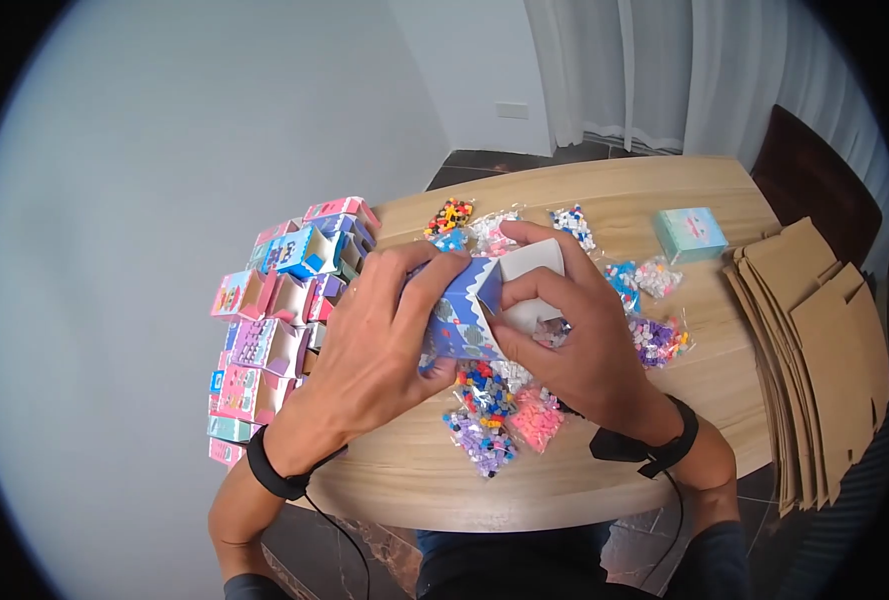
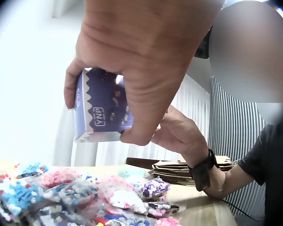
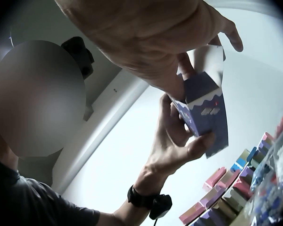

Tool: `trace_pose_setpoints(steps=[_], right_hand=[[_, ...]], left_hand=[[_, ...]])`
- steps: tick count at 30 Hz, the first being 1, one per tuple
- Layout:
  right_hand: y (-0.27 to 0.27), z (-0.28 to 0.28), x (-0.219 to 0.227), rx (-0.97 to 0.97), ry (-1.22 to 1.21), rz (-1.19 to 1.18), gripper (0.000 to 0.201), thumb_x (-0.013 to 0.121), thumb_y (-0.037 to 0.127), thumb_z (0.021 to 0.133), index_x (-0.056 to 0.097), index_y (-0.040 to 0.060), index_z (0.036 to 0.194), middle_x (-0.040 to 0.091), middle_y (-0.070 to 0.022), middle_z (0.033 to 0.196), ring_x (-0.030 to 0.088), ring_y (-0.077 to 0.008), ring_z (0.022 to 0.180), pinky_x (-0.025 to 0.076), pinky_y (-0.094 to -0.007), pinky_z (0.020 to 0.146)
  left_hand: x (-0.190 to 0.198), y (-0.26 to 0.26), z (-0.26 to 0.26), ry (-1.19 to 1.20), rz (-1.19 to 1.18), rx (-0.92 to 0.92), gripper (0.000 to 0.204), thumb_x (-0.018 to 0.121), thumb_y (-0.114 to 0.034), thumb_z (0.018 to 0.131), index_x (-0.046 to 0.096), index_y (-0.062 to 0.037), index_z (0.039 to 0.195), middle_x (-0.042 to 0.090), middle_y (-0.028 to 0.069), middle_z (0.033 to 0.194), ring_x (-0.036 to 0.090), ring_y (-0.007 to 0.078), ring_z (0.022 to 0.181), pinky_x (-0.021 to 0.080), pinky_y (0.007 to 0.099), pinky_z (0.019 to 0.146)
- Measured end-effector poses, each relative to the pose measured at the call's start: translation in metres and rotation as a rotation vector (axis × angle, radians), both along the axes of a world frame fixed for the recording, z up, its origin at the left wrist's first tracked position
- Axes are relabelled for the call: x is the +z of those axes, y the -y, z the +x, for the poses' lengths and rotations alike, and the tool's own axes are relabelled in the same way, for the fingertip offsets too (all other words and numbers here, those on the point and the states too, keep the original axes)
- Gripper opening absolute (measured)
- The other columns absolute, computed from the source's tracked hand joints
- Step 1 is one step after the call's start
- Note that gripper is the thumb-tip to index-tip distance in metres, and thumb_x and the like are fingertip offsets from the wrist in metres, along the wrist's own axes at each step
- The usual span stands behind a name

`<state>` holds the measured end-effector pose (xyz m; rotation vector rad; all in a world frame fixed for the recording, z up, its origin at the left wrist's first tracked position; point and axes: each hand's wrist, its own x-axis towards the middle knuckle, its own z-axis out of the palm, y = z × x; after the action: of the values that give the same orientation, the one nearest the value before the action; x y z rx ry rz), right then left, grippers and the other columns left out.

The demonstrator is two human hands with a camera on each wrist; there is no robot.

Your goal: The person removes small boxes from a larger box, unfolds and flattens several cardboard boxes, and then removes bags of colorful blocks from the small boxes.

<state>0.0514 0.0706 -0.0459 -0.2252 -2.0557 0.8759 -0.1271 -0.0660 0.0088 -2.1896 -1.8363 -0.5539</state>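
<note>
Above the table, my left hand (image 1: 385,335) grips a small blue-purple cardboard box (image 1: 462,315) with a white wavy trim and "YNP" printed on one side. The box's open end faces right, its white flap (image 1: 537,262) standing out. At that mouth is my right hand (image 1: 590,335), the index finger reaching past the flap. In the right wrist view, other fingers (image 3: 185,63) of that hand dip into the opening; I cannot tell whether they pinch something inside. Below the hands lie clear bags of colored bits, including a pink bag (image 1: 538,418) and a purple-and-white bag (image 1: 481,442).
Rows of small open boxes (image 1: 255,395) in pink, blue and purple stand at the table's left. A closed teal box (image 1: 690,234) sits at the back right. Flattened brown cardboard (image 1: 815,350) is stacked along the right edge, near a dark chair (image 1: 815,180).
</note>
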Motion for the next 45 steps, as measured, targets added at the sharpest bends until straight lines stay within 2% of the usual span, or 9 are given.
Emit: trace_pose_setpoints(steps=[2,5,11,22,25,26,28,36,45], right_hand=[[0.000,0.000,-0.003,0.014,-0.024,-0.015,0.019,0.078,0.005,0.088,0.066,0.0023,0.102,0.056,-0.0170,0.146,0.063,-0.0267,0.122,0.052,-0.0373,0.099],[-0.006,0.008,0.012,0.309,-0.307,-0.661,0.010,0.068,0.010,0.099,0.063,0.0037,0.106,0.065,-0.0161,0.128,0.068,-0.0157,0.104,0.056,-0.0323,0.089],[-0.016,0.011,0.013,0.285,-0.393,-0.952,0.016,0.055,0.016,0.109,0.056,0.0026,0.116,0.072,-0.0091,0.106,0.070,-0.0157,0.101,0.062,-0.0359,0.089],[-0.053,0.022,0.013,0.161,-0.397,-0.864,0.017,0.057,0.016,0.108,0.059,0.0012,0.114,0.072,-0.0070,0.101,0.073,-0.0151,0.093,0.063,-0.0336,0.080],[-0.078,0.017,-0.005,-0.125,0.383,-0.256,0.018,0.069,0.016,0.099,0.065,0.0021,0.110,0.073,-0.0122,0.109,0.071,-0.0171,0.091,0.055,-0.0305,0.079],[-0.077,0.016,-0.010,-0.125,0.391,-0.249,0.018,0.069,0.016,0.099,0.065,0.0021,0.110,0.073,-0.0122,0.109,0.071,-0.0171,0.091,0.055,-0.0305,0.079],[-0.051,0.002,-0.006,-0.261,0.053,0.358,0.036,0.073,0.011,0.094,0.063,0.0014,0.127,0.070,-0.0181,0.123,0.071,-0.0239,0.098,0.056,-0.0302,0.085],[0.022,0.001,0.001,0.259,0.143,-0.289,0.053,0.063,-0.003,0.097,0.050,0.0020,0.148,0.063,-0.0192,0.137,0.061,-0.0270,0.131,0.055,-0.0390,0.100],[0.023,0.004,0.006,0.296,0.070,-0.487,0.040,0.053,-0.005,0.100,0.053,-0.0043,0.140,0.070,-0.0180,0.124,0.075,-0.0201,0.091,0.062,-0.0301,0.079]], left_hand=[[-0.003,0.002,-0.010,0.029,0.001,0.001,0.090,0.086,-0.007,0.064,0.045,-0.0075,0.144,0.052,0.0193,0.133,0.053,0.0417,0.124,0.050,0.0470,0.103],[-0.005,0.012,-0.039,0.096,0.053,0.037,0.091,0.085,-0.005,0.064,0.043,-0.0081,0.145,0.050,0.0192,0.135,0.050,0.0408,0.128,0.048,0.0461,0.106],[-0.020,0.038,-0.071,0.367,0.108,0.087,0.094,0.087,-0.008,0.067,0.037,-0.0075,0.147,0.045,0.0170,0.143,0.044,0.0357,0.139,0.040,0.0456,0.116],[-0.020,0.049,-0.084,0.444,0.246,-0.210,0.096,0.086,-0.006,0.067,0.034,-0.0107,0.147,0.040,0.0175,0.149,0.038,0.0358,0.147,0.034,0.0484,0.122],[-0.016,0.060,-0.080,0.458,0.080,-0.107,0.097,0.087,-0.009,0.067,0.036,-0.0096,0.149,0.045,0.0181,0.147,0.044,0.0348,0.142,0.038,0.0470,0.117],[-0.016,0.061,-0.073,0.466,0.087,-0.106,0.097,0.087,-0.009,0.067,0.036,-0.0096,0.149,0.045,0.0181,0.147,0.044,0.0348,0.142,0.038,0.0470,0.117],[-0.016,0.062,-0.058,0.525,-0.098,0.071,0.098,0.088,-0.012,0.068,0.037,-0.0064,0.150,0.049,0.0193,0.144,0.050,0.0345,0.136,0.040,0.0453,0.115],[-0.016,0.066,-0.012,0.282,-0.162,0.004,0.093,0.085,-0.015,0.070,0.041,-0.0048,0.151,0.050,0.0211,0.141,0.052,0.0406,0.128,0.046,0.0472,0.107],[0.057,0.157,-0.155,0.034,-0.331,0.428,0.105,0.085,0.003,0.059,0.040,-0.0073,0.154,0.050,0.0170,0.143,0.046,0.0395,0.134,0.044,0.0453,0.117]])
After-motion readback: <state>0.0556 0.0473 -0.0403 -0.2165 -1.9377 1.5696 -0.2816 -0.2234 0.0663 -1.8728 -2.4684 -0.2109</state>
